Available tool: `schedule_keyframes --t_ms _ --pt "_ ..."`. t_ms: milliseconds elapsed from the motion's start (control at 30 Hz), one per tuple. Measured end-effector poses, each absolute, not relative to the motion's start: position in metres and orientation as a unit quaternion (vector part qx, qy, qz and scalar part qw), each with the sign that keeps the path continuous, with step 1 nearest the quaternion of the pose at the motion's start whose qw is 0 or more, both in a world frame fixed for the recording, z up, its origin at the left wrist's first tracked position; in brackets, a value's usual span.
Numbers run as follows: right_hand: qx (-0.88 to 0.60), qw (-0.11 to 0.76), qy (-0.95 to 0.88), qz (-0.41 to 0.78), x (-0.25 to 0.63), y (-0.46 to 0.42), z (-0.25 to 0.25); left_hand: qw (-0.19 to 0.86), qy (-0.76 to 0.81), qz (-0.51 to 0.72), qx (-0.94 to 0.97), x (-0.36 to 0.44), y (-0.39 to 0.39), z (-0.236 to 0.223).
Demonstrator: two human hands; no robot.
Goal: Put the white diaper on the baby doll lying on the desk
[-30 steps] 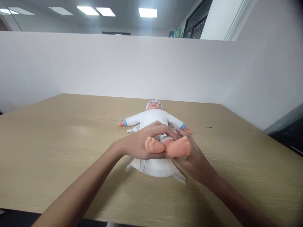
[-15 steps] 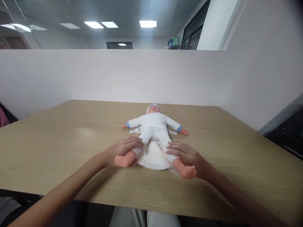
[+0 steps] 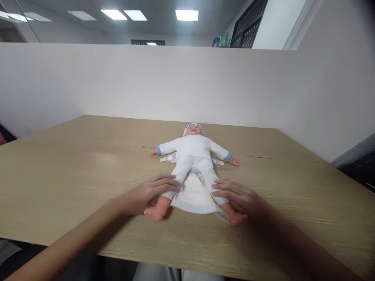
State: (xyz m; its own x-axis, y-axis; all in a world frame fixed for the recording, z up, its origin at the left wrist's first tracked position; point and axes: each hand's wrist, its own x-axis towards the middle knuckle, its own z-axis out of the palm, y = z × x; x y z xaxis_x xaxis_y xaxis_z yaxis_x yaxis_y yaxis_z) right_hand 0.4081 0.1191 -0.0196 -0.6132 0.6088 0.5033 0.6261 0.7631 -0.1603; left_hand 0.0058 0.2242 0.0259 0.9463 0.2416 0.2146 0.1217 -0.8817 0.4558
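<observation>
A baby doll (image 3: 193,146) in a white suit with blue cuffs and a printed headband lies on its back, arms spread and feet towards me. Under its hips an unfolded white diaper (image 3: 193,198) shows between the legs, and its side tabs stick out at the waist. My left hand (image 3: 154,192) curls over the doll's lower leg on the left, fingers across the white fabric. On the other leg, my right hand (image 3: 240,196) holds from the outer side in the same way. Both thumbs are hidden. The doll's bare feet rest low, near the tabletop.
The wooden table (image 3: 96,175) has seams across it and its front edge close to my lap. A white partition (image 3: 164,82) rises behind it. At the far right is a dark object (image 3: 359,166) beside the table.
Both of the doll's legs have come down, with the feet lower and nearer the table. My hands have gone down with them. The camera view has tilted down slightly.
</observation>
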Motion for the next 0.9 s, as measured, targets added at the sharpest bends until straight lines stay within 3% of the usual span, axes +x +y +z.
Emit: schedule_keyframes --t_ms 267,433,667,900 --pt "-0.411 0.23 -0.879 0.076 0.407 0.11 0.004 0.204 0.107 0.08 0.97 0.006 0.222 0.042" --pt "-0.48 0.212 -0.851 0.011 0.372 0.088 0.006 0.218 0.153 0.062 0.962 0.014 0.211 0.054" --pt "-0.512 0.237 -0.816 -0.126 0.342 0.087 -0.021 0.14 0.277 0.089 0.946 0.047 0.184 0.037" --pt "-0.546 0.308 -0.779 -0.022 0.353 0.121 0.004 0.206 0.318 0.19 0.906 0.058 0.209 0.054"
